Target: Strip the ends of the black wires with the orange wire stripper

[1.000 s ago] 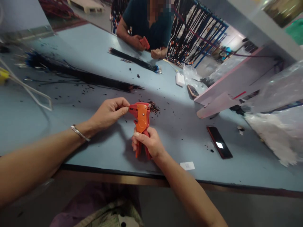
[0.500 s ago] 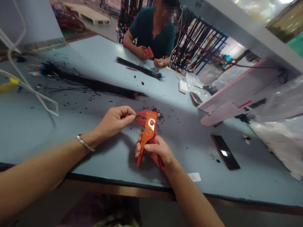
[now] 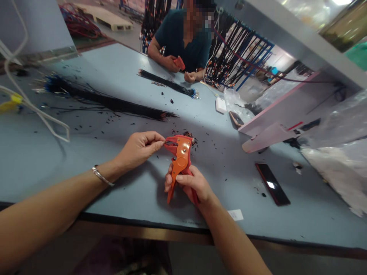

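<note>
My right hand (image 3: 192, 183) is wrapped round the handles of an orange and red wire stripper (image 3: 181, 156), whose jaws point left. At the mouth of those jaws my left hand (image 3: 145, 147) pinches a thin black wire (image 3: 166, 142) between thumb and forefinger. Only a short bit of the wire shows; the fingers hide the rest. Beyond my hands a long bundle of black wires (image 3: 114, 104) lies across the table, its blue-and-silver ends at the left. Small dark cut-off bits (image 3: 187, 134) are heaped just behind the stripper.
Across the table (image 3: 94, 160) a co-worker (image 3: 179, 38) holds a red tool (image 3: 179, 63) near a second wire bundle (image 3: 168, 82). A phone (image 3: 272, 184) lies to the right, a white label (image 3: 235, 214) near the front edge. White cable (image 3: 54, 131) hangs at left; a panel (image 3: 281, 107) stands at right.
Almost nothing differs. The view has shifted slightly, and both hands stay at the stripper, its jaws still beside my left fingertips.
</note>
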Available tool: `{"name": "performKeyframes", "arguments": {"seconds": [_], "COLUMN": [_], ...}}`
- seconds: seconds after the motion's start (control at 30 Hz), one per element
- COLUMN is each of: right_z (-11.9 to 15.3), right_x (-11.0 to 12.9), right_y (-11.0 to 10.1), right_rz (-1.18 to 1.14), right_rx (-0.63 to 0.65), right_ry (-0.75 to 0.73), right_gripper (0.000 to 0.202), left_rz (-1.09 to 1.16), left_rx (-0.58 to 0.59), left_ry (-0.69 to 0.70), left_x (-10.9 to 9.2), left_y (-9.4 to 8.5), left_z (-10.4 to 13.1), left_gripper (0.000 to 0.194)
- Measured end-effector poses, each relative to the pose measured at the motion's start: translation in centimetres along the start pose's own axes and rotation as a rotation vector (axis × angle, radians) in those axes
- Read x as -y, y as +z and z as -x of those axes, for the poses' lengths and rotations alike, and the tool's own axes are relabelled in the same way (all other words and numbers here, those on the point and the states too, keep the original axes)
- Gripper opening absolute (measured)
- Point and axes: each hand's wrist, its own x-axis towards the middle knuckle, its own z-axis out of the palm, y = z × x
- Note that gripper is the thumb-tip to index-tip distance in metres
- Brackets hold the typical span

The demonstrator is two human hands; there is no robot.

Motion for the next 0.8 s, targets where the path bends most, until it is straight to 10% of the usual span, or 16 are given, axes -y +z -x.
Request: {"name": "performKeyframes", "arguments": {"seconds": [0.8], "right_z": [0.15], "right_x": [-0.17], "right_y": [0.30], "right_rz": [0.008], "right_rx": [-0.007], "right_ry": [-0.053], "right_gripper": [0.032], "left_rz": [0.078], "left_rx": [-0.060], "left_ry": [0.008], "left_x": [-0.16], "left_y": [0.11], "left_z": [0.04], "left_gripper": [0.024]}}
